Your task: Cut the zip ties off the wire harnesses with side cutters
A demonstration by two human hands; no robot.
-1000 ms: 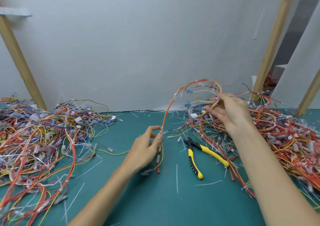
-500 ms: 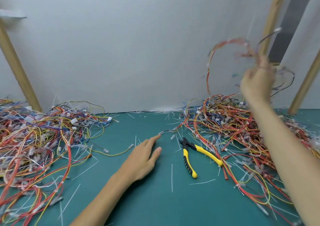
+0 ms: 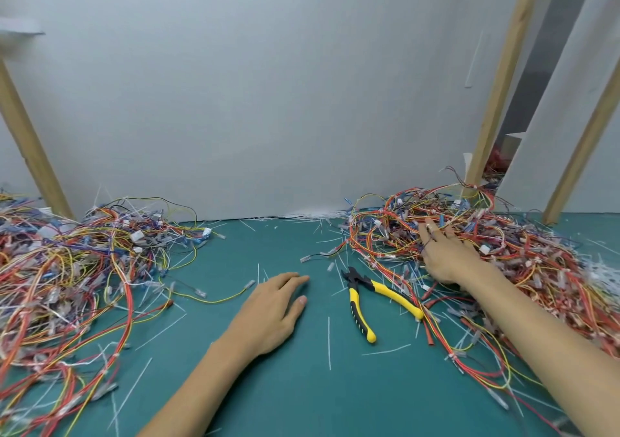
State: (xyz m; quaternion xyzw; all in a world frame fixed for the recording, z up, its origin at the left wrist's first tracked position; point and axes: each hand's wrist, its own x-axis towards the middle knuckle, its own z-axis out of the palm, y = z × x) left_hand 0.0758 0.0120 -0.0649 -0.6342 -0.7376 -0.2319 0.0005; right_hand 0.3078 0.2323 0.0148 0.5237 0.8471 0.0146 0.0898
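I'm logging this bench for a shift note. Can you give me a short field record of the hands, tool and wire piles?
left hand: flat on the green mat, holding nothing
right hand: fingers extended onto the right wire harness pile
side cutters: lying on the mat between the hands, no hand on them
left wire harness pile: on the mat's left side, no hand on it
cut zip tie pieces: scattered over the mat
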